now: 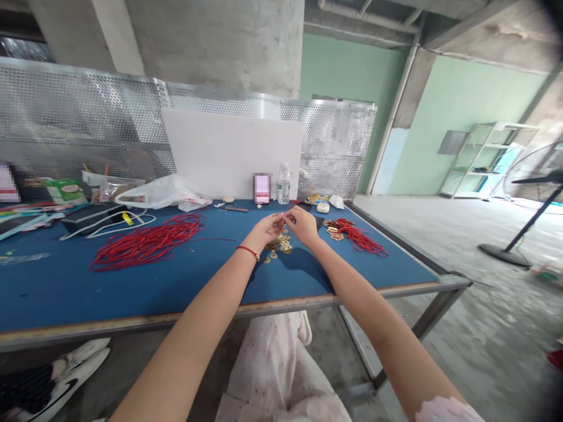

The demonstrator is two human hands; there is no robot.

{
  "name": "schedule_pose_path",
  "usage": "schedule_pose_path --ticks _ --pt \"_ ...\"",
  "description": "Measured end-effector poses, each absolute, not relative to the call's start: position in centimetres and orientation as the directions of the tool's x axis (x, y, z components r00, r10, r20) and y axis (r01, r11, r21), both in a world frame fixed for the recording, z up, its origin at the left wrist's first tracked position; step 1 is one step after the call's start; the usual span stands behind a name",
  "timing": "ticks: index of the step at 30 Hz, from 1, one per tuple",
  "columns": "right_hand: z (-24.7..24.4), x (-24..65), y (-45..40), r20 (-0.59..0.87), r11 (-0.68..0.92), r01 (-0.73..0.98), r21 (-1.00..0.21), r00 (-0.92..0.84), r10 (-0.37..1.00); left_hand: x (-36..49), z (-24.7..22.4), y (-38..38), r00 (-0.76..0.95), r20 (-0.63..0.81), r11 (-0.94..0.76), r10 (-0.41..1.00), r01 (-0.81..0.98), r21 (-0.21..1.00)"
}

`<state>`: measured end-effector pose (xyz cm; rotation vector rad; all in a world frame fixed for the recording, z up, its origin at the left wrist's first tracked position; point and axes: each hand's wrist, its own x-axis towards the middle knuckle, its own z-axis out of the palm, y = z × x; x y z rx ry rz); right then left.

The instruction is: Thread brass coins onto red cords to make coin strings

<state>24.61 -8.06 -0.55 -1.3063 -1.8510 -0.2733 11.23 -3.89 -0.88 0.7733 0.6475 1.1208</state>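
Note:
My left hand (269,228) and my right hand (302,224) meet fingertip to fingertip above the blue table top (211,287). Both are closed in a pinch, and what sits between the fingertips is too small to make out. Just below them lies a loose pile of gold-coloured coins (285,247), partly covered by the hands. To the left spreads a large bundle of red cords (147,241), one strand trailing toward my left hand. Right of my right hand rests a smaller bunch of red cords (358,235) with gold coin-like pieces (335,233) at its end.
Behind my hands stand a phone (262,189) and clear water bottles (284,186) before a white board (233,152). A white plastic bag (167,192) and a black box (94,221) lie at the back left. A white case (322,208) sits back right. Another person's shoes (73,381) show lower left.

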Motion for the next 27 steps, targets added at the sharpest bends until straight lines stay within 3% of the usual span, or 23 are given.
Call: schedule_pose_path --ticks 5,11,15,18,22,27 --pt "-0.7 24.8 -7.7 0.702 0.469 0.833 -0.292 -0.146 0.697 11.3 -0.6 -4.1 0.27 -0.12 0.24 0.955 -0.473 0.848" --pt "-1.2 25.1 -5.9 0.61 0.497 0.596 -0.631 -0.015 0.792 11.2 -1.0 -3.8 0.304 -0.018 0.158 0.952 -0.441 0.883" --pt "-1.2 25.0 -5.5 0.442 0.415 0.417 -0.808 -0.035 0.896 11.3 -1.3 -3.6 0.332 0.027 0.114 0.943 -0.398 0.91" --pt "-0.9 24.9 -6.0 0.282 0.291 0.182 -0.939 -0.073 0.957 11.3 -1.1 -3.7 0.304 0.027 0.09 0.952 -0.364 0.927" --pt "-0.7 25.0 -6.6 0.157 0.153 -0.05 -0.987 -0.102 0.982 11.3 -0.8 -4.1 0.276 0.012 0.081 0.961 -0.325 0.942" --pt "-0.8 25.5 -6.7 0.109 0.102 -0.096 -0.99 -0.074 0.991 11.3 -0.7 -4.6 0.258 0.044 0.033 0.965 -0.288 0.957"
